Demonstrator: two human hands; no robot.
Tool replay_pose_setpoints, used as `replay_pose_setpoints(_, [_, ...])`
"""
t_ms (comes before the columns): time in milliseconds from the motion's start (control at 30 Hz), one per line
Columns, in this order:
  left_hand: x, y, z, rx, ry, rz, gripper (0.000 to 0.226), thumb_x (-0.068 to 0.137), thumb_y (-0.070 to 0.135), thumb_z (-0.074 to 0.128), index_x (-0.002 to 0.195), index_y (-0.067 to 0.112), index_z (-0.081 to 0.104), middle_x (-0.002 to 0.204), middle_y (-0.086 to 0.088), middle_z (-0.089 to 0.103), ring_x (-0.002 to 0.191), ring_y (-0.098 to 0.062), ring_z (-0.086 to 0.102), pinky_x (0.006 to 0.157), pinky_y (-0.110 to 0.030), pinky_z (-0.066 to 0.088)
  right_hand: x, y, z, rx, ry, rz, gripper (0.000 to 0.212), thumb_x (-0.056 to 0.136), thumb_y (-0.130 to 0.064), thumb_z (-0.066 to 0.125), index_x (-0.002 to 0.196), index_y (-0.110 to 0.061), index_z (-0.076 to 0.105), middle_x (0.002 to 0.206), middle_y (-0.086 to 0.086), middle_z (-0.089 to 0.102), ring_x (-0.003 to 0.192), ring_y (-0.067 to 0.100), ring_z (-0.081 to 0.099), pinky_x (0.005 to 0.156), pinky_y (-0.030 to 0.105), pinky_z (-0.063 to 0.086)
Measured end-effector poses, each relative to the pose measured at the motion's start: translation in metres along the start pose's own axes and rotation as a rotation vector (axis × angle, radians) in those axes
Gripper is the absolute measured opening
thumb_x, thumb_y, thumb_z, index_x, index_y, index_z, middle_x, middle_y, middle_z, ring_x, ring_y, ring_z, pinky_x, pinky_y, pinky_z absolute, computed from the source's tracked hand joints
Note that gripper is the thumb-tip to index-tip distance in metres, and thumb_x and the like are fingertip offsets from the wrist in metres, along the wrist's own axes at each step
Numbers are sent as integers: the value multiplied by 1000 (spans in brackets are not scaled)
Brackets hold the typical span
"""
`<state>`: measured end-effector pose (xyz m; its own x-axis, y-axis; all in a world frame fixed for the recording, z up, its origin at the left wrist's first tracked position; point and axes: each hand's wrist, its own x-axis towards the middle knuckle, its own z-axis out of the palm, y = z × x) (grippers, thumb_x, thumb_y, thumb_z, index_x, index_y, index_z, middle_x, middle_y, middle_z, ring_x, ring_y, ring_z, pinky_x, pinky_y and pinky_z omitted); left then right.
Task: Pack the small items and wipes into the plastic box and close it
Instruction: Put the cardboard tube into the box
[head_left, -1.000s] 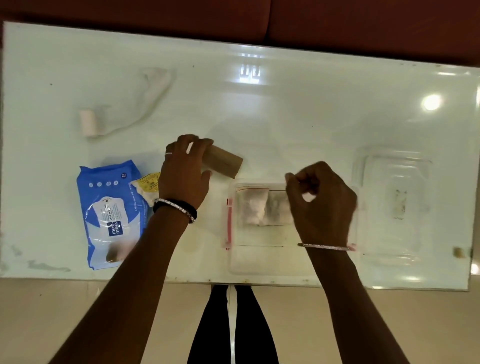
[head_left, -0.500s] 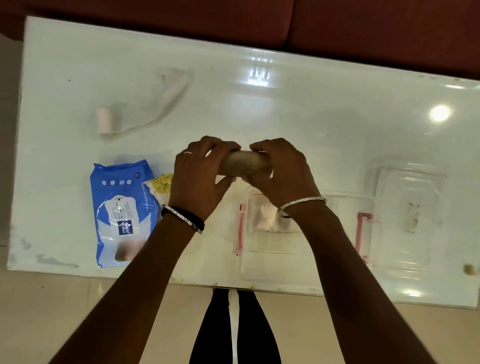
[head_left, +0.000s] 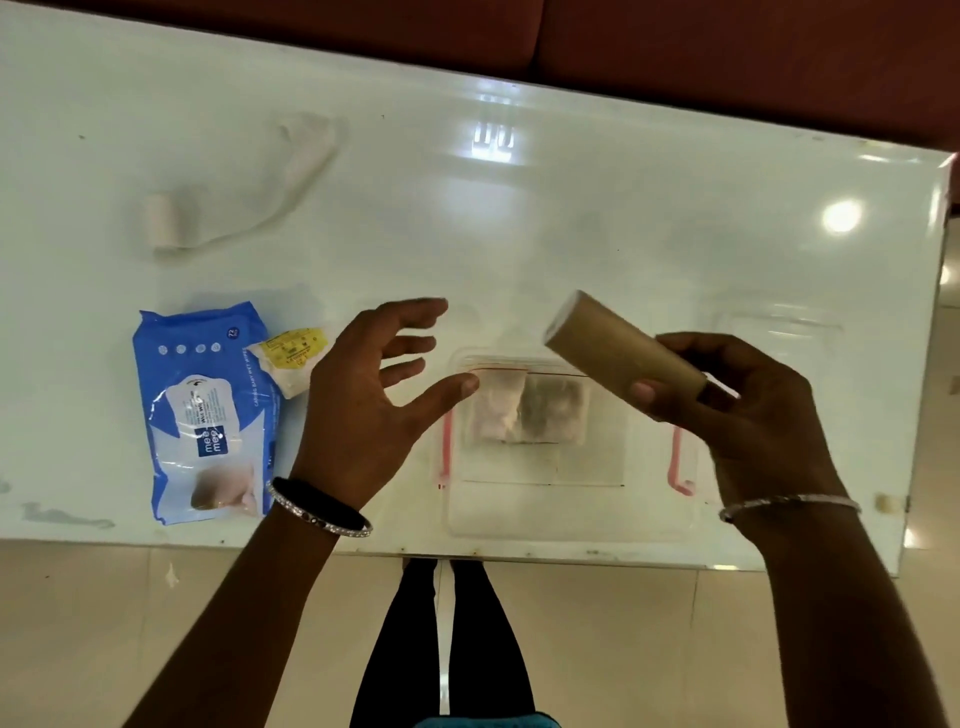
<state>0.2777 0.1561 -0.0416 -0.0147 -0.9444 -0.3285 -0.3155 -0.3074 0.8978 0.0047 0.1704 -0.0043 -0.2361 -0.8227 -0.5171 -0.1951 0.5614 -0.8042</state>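
**Roll held above the open box**

The right hand (head_left: 753, 410) grips a brown roll (head_left: 618, 351) tilted above the clear plastic box (head_left: 566, 514). The left hand (head_left: 374, 400) hovers open-fingered, left of the box. The wipes pack (head_left: 205, 415) lies farther left.

Desk, floor and sofa in view.
A glossy white desk (head_left: 623, 218) is reflecting lights; a dark red sofa (head_left: 727, 62) is running along the top; beige floor tiles (head_left: 104, 623) are showing below.

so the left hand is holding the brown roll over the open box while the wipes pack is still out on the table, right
Not quite: the head view shows the right hand holding the brown roll; the left hand is open and empty. The box is open, and the wipes pack is still out on the table.
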Motion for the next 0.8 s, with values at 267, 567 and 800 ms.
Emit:
replay_pose_setpoints(267, [-28,-22,11,212,67,-17,35,78,25,77,109,30,63,100,7,64,84,-8,65,68,-22,57,-44,46,-26,-227,94,251,44,64,-22,88,105,-27,72,96,-1,75,69,5,72,55,10,43])
replay_pose_setpoints(567, [-47,-32,23,295,58,-213,36,81,37,72,115,30,58,87,13,65,71,-1,67,61,-16,53,-35,61,32,-666,-198,65,50,63,-16,90,109,-23,73,103,-3,69,93,16,65,80,30,56])
replay_pose_setpoints(800, [-47,-41,23,73,33,-394,27,81,36,73,103,21,67,78,-3,72,68,-17,74,61,-40,63,-7,78,60,-652,-301,230,49,59,-13,92,105,-19,75,104,0,75,92,17,68,75,21,49])
